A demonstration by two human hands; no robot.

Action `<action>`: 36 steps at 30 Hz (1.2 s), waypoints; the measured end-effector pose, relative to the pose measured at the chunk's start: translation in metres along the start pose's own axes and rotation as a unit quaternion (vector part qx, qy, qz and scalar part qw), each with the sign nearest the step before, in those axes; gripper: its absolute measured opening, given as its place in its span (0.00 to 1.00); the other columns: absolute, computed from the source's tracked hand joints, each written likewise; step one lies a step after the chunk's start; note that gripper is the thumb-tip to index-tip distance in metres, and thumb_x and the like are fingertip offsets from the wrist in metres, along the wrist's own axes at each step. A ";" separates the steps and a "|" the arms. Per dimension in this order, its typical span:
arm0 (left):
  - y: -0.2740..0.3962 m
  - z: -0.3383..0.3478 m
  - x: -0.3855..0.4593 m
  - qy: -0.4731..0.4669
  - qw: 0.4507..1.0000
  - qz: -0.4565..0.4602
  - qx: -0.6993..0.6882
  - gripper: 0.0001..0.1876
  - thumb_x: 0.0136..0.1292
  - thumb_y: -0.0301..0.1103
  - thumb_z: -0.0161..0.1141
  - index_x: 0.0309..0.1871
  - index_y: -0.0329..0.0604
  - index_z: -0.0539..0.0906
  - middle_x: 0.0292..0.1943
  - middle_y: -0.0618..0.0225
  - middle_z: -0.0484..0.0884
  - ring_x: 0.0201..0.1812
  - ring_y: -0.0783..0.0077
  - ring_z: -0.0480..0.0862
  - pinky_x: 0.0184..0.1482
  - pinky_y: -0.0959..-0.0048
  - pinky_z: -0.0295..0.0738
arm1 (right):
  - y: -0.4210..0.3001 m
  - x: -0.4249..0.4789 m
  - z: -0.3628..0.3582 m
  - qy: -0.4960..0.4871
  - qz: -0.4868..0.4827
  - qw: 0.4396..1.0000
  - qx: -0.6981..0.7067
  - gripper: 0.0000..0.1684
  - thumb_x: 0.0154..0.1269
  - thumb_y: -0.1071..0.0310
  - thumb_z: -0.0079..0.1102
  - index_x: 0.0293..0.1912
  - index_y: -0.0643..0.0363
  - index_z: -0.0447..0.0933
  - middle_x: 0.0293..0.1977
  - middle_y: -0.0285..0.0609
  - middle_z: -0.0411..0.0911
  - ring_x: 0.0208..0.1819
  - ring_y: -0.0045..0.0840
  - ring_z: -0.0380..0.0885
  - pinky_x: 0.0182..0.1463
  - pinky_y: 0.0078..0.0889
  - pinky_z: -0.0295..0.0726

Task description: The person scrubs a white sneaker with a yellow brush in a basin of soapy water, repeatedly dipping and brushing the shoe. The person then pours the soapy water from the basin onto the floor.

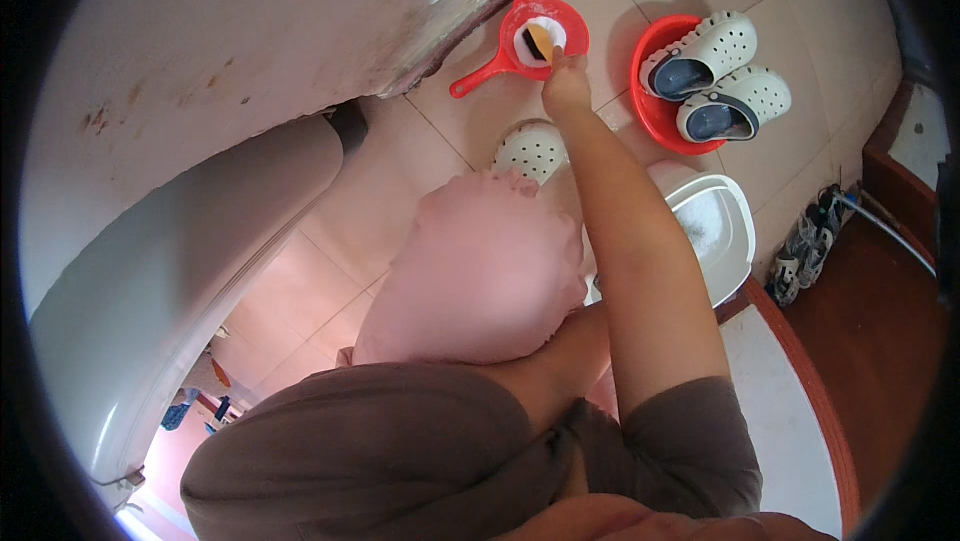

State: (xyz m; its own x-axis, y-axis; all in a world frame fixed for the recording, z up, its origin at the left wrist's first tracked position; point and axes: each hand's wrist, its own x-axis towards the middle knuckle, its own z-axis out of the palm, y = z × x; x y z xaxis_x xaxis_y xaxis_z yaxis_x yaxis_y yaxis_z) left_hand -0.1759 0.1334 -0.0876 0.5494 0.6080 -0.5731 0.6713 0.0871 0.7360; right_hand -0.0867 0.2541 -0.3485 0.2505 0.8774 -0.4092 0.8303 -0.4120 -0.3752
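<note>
In my right hand (568, 81) is a brush (541, 41) with a yellow back and dark bristles. Its head is over the bowl of a red plastic dipper (574, 19), which holds a white substance; I cannot tell whether powder or foam. A white perforated clog (531, 152) lies on the floor nearer me, partly hidden by my pink-covered knee. My left forearm (559, 372) passes behind my right arm, and my left hand is out of view. A small white part (592, 290) of some object shows beside the right forearm.
Two white clogs (716, 79) with dark insides rest in a red basin (651, 120). A white bucket (739, 241) with sudsy liquid stands behind my right arm. Farther right is wrapped footwear (806, 248). A stained wall (225, 38) and a smooth pale panel (187, 226) border the left.
</note>
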 end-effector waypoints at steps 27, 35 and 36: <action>0.017 -0.141 -0.032 0.095 0.982 0.066 0.151 0.10 0.47 0.38 0.61 0.26 0.41 0.83 0.27 0.59 0.78 0.32 0.56 0.80 0.34 0.59 0.75 | 0.023 -0.031 0.040 -0.218 -0.141 0.964 0.063 0.22 0.59 0.73 0.49 0.52 0.49 0.81 0.43 0.62 0.76 0.42 0.46 0.80 0.46 0.38 0.79; -0.012 -0.115 -0.029 0.078 0.989 0.032 0.119 0.11 0.50 0.39 0.60 0.28 0.41 0.83 0.27 0.61 0.79 0.32 0.58 0.80 0.34 0.60 0.74 | -0.001 -0.038 0.009 -0.333 -0.126 0.935 0.004 0.18 0.61 0.70 0.47 0.49 0.53 0.80 0.33 0.55 0.80 0.39 0.45 0.80 0.45 0.40 0.80; -0.017 -0.110 -0.028 0.074 0.991 0.027 0.113 0.11 0.50 0.40 0.60 0.28 0.41 0.83 0.28 0.61 0.79 0.32 0.59 0.80 0.34 0.60 0.74 | -0.004 -0.038 0.006 -0.371 -0.081 0.925 0.009 0.18 0.62 0.70 0.46 0.49 0.54 0.80 0.33 0.54 0.80 0.36 0.44 0.81 0.42 0.40 0.82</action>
State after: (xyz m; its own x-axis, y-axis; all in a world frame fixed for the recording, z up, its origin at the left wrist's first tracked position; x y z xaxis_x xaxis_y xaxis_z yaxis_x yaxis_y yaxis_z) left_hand -0.2573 0.2020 -0.0441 0.5198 0.7170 -0.4644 0.7464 -0.1167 0.6552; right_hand -0.1024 0.2206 -0.3362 -0.2916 0.5211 -0.8021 0.8171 -0.3002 -0.4921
